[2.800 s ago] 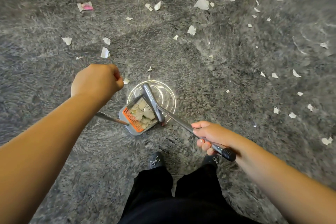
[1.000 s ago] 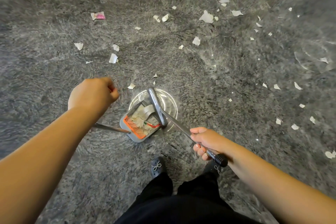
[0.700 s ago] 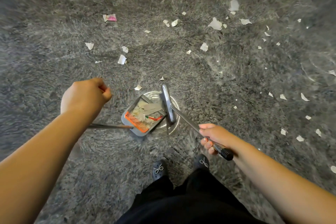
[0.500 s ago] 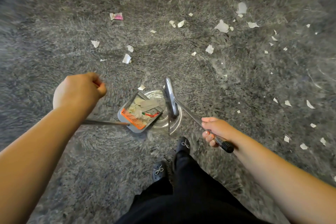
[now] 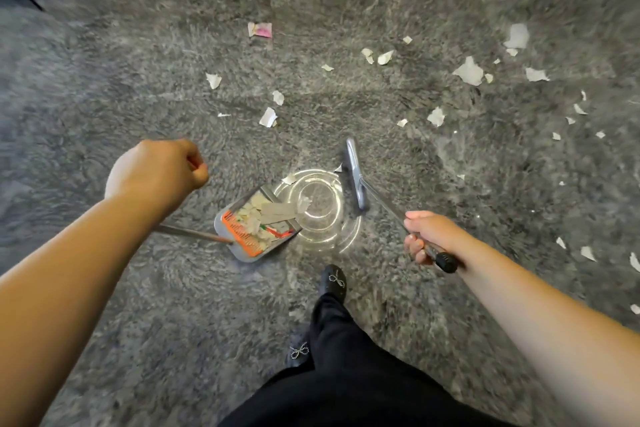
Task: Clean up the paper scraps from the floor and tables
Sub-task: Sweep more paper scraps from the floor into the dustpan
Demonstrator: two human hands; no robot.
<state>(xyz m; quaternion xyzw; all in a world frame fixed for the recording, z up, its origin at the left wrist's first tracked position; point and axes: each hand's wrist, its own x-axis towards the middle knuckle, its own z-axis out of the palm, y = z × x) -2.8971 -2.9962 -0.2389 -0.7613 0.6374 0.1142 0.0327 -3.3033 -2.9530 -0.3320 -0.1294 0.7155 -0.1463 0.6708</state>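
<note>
A grey dustpan [image 5: 242,251] with an orange comb edge holds several paper scraps. Its long metal handle runs left under my left hand [image 5: 156,173], whose fingers are curled round the handle's top. My right hand [image 5: 427,236] grips the black-tipped handle of a broom whose grey head [image 5: 355,173] rests on the grey carpet just right of a clear glass bowl [image 5: 341,239]. Torn white paper scraps [image 5: 469,71] lie scattered over the carpet ahead and to the right. A pink-and-white scrap [image 5: 259,29] lies farther ahead.
The glass bowl sits on the carpet touching the dustpan's open side, with a scrap inside it. My black shoe [image 5: 334,281] is stepped forward just behind the bowl. Dark furniture legs show at the top corners.
The broom head has swung from over the dustpan to the right of the bowl. One foot has stepped forward, and the view has shifted so the scraps sit lower in frame.
</note>
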